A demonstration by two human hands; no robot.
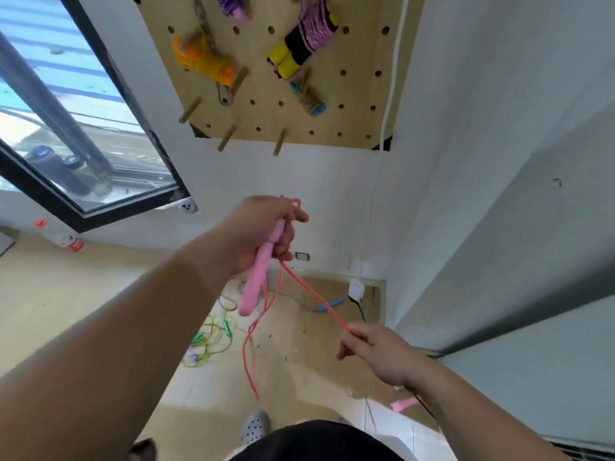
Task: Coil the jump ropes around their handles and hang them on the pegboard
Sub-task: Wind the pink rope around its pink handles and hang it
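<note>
Our left hand (263, 234) grips the pink handle (258, 274), its long axis slanting down toward us; our right hand (372, 352) pinches the pink rope (316, 297) lower right, taut between them. The pegboard (266, 78) hangs above, beyond the left hand.

I am holding the pink plastic jump-rope handle (254, 281) in my left hand (263, 231), out in front of me and below the tan wooden pegboard (266, 118) hanging on the white wall (299, 174) ahead. My right hand (372, 354) is pinching the thin pink cord (313, 295), lower and to the right. The tangled yellow-green rope (213, 337) is lying on the tan floor (66, 294) beneath, left of the blue plastic handle (331, 304).
</note>
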